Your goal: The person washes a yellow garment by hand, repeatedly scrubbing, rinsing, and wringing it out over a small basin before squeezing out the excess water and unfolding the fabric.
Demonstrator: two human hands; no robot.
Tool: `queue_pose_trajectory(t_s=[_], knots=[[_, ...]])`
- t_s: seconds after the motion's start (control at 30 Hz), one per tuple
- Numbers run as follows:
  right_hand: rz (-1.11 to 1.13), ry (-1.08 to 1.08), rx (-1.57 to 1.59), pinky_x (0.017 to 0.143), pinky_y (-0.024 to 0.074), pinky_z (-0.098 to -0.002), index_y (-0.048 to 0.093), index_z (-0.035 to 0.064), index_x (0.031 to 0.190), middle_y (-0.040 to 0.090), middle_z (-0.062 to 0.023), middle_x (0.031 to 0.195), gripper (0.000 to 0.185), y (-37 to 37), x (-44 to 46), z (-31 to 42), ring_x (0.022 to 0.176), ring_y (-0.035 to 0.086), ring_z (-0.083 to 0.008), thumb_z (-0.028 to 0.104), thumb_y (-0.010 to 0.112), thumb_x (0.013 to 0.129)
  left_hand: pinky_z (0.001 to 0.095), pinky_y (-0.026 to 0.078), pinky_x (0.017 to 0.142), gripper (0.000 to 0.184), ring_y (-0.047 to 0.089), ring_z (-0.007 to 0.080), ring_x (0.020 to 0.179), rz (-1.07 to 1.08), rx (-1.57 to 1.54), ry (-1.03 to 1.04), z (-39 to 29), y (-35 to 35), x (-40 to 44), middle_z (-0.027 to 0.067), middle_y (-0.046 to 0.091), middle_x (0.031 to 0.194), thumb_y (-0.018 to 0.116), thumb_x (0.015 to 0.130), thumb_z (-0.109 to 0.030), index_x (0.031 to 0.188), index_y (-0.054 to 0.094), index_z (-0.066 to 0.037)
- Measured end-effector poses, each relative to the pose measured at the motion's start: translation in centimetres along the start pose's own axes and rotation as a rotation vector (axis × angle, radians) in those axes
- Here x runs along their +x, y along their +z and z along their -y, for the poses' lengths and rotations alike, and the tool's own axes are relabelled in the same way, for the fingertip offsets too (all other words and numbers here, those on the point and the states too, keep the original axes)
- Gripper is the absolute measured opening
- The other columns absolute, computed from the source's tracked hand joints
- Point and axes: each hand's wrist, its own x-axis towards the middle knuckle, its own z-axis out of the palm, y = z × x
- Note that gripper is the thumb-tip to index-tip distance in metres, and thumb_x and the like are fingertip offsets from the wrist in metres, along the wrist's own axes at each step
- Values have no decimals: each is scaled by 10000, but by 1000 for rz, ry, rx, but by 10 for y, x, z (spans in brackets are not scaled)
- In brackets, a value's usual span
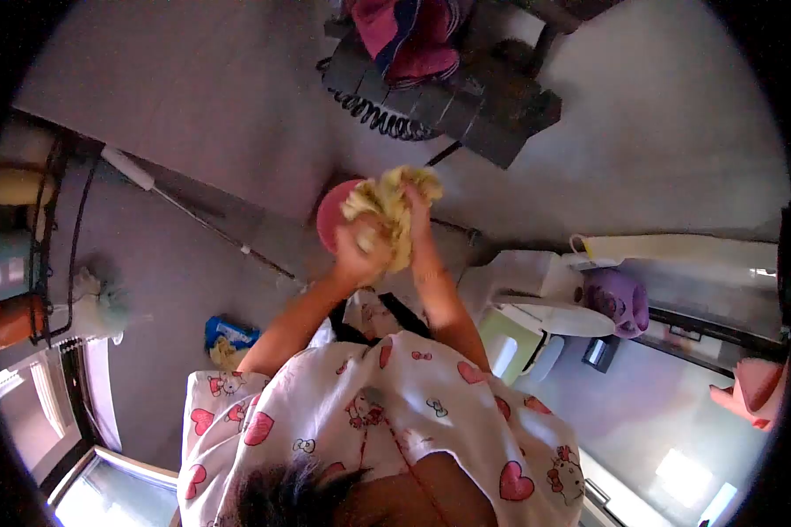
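A crumpled yellow cloth (397, 198) is bunched between my two hands in the middle of the view. My left hand (365, 250) is closed on its lower left part, somewhat smeared by motion. Higher up and to the right, my right hand (417, 211) grips the other side of the cloth, with the fingers wrapped in its folds. Behind and below the cloth shows the round pink rim of a basin or bucket (330, 215); the cloth and my left hand hide most of it.
A blue packet (228, 334) lies on the floor at left. A pole (211, 220) leans along the left wall. At right are a toilet (536, 303) and a purple container (617, 303). A dark rack (439, 92) holds a pink towel (409, 39). Shelves (39, 255) stand far left.
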Motion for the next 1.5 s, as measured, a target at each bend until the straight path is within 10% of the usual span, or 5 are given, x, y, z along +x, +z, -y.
queue_pose_trajectory(t_s=[0.3,0.47,0.63,1.17,1.5], knots=[[-78,-128,-658,768,448,-332,500,65,1041,551,-51,946,403,12,-6,-7,844,548,-214,380,496,790,329,432,511,63,522,284,513,-242,84,-266,10,-11,42,152,533,572,555,636,-63,651,552,-2],[270,167,308,765,452,-337,500,76,1031,546,-64,967,434,27,-19,22,871,537,-216,452,391,841,332,448,522,87,563,241,544,191,436,488,-43,14,15,130,558,627,549,683,-100,662,548,-15],[115,135,190,767,457,-321,508,50,1011,555,-77,968,347,14,-21,-12,859,551,-206,341,379,873,319,447,548,114,571,223,564,-146,297,-299,-7,-4,48,127,580,639,573,648,-147,663,565,-34],[189,302,280,834,424,-339,472,28,1081,521,-99,1043,426,20,-14,-11,939,518,-219,353,389,818,339,454,478,169,544,318,499,-233,470,262,-4,6,14,151,558,588,620,621,-196,688,586,-45],[215,406,160,936,347,-434,418,64,1169,457,-119,1176,461,19,-47,2,1107,433,-283,367,382,823,302,420,543,226,483,162,520,-435,352,-312,28,-101,82,88,563,604,609,706,-205,691,542,11]])
